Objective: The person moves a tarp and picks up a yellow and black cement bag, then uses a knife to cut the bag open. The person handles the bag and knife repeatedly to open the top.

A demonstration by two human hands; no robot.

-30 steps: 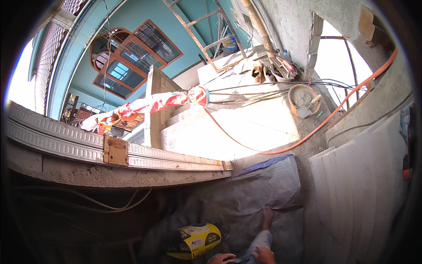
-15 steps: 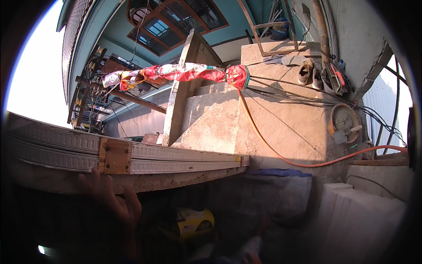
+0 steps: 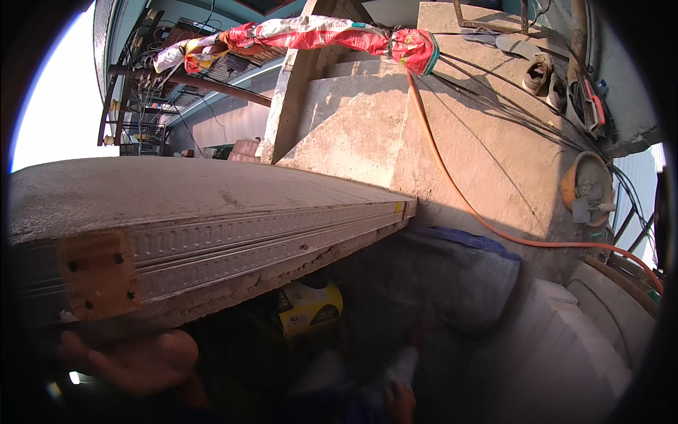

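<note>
My left hand (image 3: 141, 362) is in shadow at the lower left, just below the concrete ledge (image 3: 141, 185). Its fingers look stretched apart, and I see nothing in them. Along the ledge's side run long ribbed metal strips (image 3: 233, 237), crossed near my left hand by a brown wooden block (image 3: 99, 274) fixed with dark screws. My right hand (image 3: 400, 404) is low at the bottom edge, close to my leg; its fingers are too dark to make out. A yellow and black box-shaped thing (image 3: 311, 307) sits in the shade between the hands, under the ledge.
A dark sheet with a blue edge (image 3: 459, 268) lies beyond my legs. Pale stacked blocks (image 3: 565, 332) stand at the right. An orange hose (image 3: 441, 166) crosses the sunlit concrete from a red-and-white wrapped pole (image 3: 318, 34). A mortar bucket (image 3: 571, 189) and shoes (image 3: 538, 73) are farther right.
The view has tilted down and shifted, so the ledge's top now shows. My left hand has dropped from beside the wooden block to below it. More of my right hand is visible.
</note>
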